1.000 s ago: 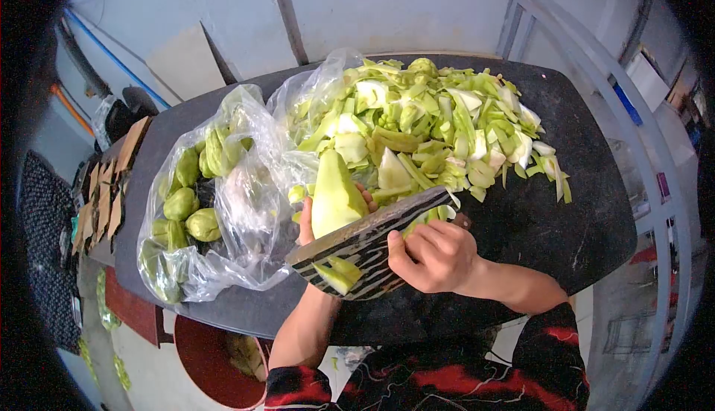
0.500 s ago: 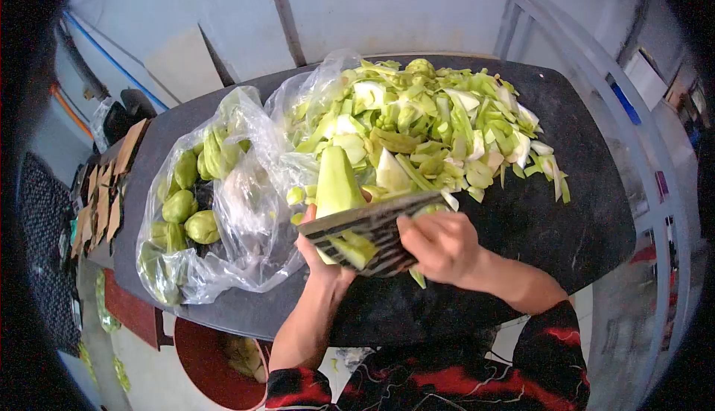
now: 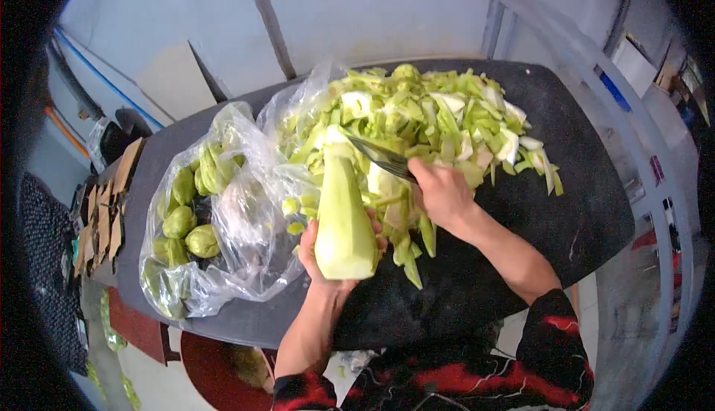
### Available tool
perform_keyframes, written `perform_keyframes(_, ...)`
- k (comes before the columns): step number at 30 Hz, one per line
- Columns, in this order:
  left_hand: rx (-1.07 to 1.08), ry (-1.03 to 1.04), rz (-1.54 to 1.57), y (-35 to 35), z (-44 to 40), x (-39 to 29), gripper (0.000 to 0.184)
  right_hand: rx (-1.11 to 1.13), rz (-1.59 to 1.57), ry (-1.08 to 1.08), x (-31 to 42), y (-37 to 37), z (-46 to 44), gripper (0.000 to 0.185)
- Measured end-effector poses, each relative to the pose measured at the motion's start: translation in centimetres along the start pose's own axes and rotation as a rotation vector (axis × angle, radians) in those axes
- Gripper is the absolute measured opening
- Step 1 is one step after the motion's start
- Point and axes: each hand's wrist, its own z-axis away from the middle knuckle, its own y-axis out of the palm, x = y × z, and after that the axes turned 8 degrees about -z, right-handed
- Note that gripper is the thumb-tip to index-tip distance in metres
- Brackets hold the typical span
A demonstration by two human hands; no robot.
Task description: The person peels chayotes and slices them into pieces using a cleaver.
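My left hand (image 3: 311,256) is wrapped round a long, peeled, pale green gourd-like vegetable (image 3: 344,221) and holds it nearly upright, its broad end towards me. My right hand (image 3: 443,193) is closed on the hidden handle of a broad-bladed knife (image 3: 381,159). Seen almost edge-on, the dark blade slants up to the left, its tip close to the vegetable's narrow top. Whether the blade touches it I cannot tell. Behind both hands spreads a large heap of green and white peelings (image 3: 439,117), some strips hanging down beside the vegetable.
A clear plastic bag (image 3: 249,262) with several green, pear-shaped vegetables (image 3: 202,241) lies at the left of the dark table (image 3: 551,239). Below the table's front edge stands a reddish-brown bucket (image 3: 212,362). A grey metal rail (image 3: 633,139) runs along the right.
The knife has swung from across the vegetable's lower part up to its narrow top, and its blade has turned edge-on. A peel strip has left the blade. The vegetable now shows fully.
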Motion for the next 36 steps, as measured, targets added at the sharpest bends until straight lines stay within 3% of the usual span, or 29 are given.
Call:
perform_keyframes(7,-0.262,0.067,0.175,-0.4,-1.1,-0.4,0.061,-0.028,-0.068,-0.068,2.4,-1.0,0.8,0.015)
perform_keyframes(11,-0.431,0.069,0.093,0.1,-1.7,-0.5,0.063,-0.11,-0.049,-0.491,4.8,-2.2,2.0,0.017)
perform_keyframes(14,-0.163,0.027,0.118,-0.8,-1.1,-0.9,0.076,-0.13,0.103,-0.694,6.0,-2.3,2.8,0.014)
perform_keyframes(15,-0.203,0.038,0.054,-0.4,-1.1,-0.7,0.079,-0.141,0.1,-0.71,6.3,-2.1,2.9,0.014)
perform_keyframes(26,-0.195,0.051,-0.034,-1.7,-0.9,-0.2,0.069,-0.186,0.11,-0.728,5.9,-0.6,2.9,0.01)
perform_keyframes(28,-0.518,0.068,-0.046,-0.9,-1.2,-0.2,0.068,-0.086,0.099,-0.438,3.2,0.6,1.8,0.011)
perform_keyframes(31,-0.343,0.067,-0.108,-0.2,-0.7,-0.3,0.077,-0.097,0.066,-0.39,2.7,-0.2,1.5,0.012)
perform_keyframes(36,-0.28,0.033,-0.209,-1.7,-0.6,-0.4,0.083,-0.108,-0.037,-0.572,5.9,-2.1,2.6,0.015)
